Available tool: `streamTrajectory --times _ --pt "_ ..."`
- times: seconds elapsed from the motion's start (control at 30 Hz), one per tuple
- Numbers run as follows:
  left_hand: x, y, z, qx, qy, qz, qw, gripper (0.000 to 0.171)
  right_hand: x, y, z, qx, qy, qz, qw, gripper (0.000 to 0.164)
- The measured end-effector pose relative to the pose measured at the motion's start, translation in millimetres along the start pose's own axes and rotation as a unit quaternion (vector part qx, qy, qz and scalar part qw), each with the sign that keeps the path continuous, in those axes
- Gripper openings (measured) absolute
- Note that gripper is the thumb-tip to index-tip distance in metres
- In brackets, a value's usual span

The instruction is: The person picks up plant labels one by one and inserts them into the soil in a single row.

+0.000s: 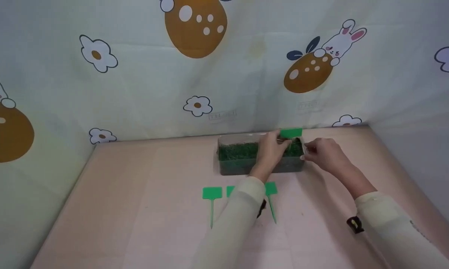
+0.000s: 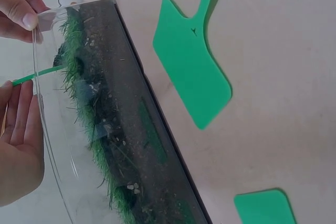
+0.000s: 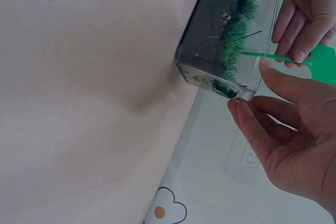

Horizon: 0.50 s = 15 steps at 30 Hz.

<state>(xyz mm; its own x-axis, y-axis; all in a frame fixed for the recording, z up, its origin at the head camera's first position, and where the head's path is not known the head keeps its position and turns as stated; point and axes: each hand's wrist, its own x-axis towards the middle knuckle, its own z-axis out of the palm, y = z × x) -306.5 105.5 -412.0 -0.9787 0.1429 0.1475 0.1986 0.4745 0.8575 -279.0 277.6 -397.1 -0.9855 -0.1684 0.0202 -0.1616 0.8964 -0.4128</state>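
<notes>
A clear plastic box (image 1: 235, 169) holds dark soil topped with green grass (image 1: 237, 151). My left hand (image 1: 270, 152) is over the box's right part, pinching a green plant label (image 1: 291, 132) by its stem. The label's flat head is up, and in the right wrist view its stem (image 3: 262, 55) slants down into the grass near the box's end. My right hand (image 1: 329, 155) grips the right end of the box, thumb at the rim and fingers against the end wall. The left wrist view shows the stem between left thumb and fingers (image 2: 21, 114).
Three more green plant labels lie on the pink tabletop in front of the box: a left one (image 1: 212, 193), a middle one (image 1: 230, 191) partly hidden by my left sleeve, and a right one (image 1: 271, 188). A printed cloth (image 1: 146, 93) hangs behind the table.
</notes>
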Motion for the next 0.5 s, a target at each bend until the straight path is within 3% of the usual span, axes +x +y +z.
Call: streamTrajectory --times 0.2,0.5 --pt "2.0 -1.1 3.7 0.023 -0.006 -0.010 0.9997 0.009 0.7 0.4 0.1 -0.007 0.003 -0.003 1.000 0.043" --pt "4.2 -1.8 8.7 0.044 0.008 0.004 0.9990 0.011 0.9 0.9 1.0 -0.007 0.003 0.000 1.000 0.044"
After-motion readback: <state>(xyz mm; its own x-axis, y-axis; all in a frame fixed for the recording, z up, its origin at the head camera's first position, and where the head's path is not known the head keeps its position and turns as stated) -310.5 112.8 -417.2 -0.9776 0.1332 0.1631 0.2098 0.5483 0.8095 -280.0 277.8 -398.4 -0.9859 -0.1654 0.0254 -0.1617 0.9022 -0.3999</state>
